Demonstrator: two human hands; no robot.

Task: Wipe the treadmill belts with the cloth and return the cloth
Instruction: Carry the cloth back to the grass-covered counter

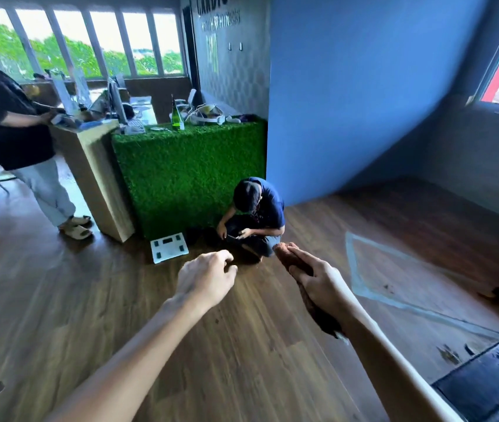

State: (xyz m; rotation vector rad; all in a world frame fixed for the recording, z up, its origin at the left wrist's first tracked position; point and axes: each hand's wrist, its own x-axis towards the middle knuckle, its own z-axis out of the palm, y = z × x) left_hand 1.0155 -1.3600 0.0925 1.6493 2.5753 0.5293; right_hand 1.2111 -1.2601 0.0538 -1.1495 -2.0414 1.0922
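**Cloth in the right hand, over the wood floor**

Head view, logged left to right.

- 9 o'clock: a standing person [10, 123] in a dark top at a wooden counter [96, 178].
- 11 o'clock: a turf-covered counter [190, 172] butts against the wooden one. A green bottle [177, 117] stands upright on top.
- Centre: a white scale [169, 247] lies flat on the floor [59, 300] just beside the turf counter's foot. A crouching person [257, 214] is at the scale's 3 o'clock.
- Left hand [208, 275], at 5 o'clock from the scale: fingers loosely curled, grasping nothing.
- Right hand [321, 281], at the left hand's 3 o'clock and apart from it: fingers wrapped along the brown cloth [283, 254]. The cloth pokes out past the fingertips toward 12 and trails under the wrist toward 6 (held in the air, clear of the floor).
- 3 o'clock: a pale tape outline [351, 263] on the floor.
- 5 o'clock, frame corner: a dark surface [485, 388] with a pale edge. I cannot tell what it is.
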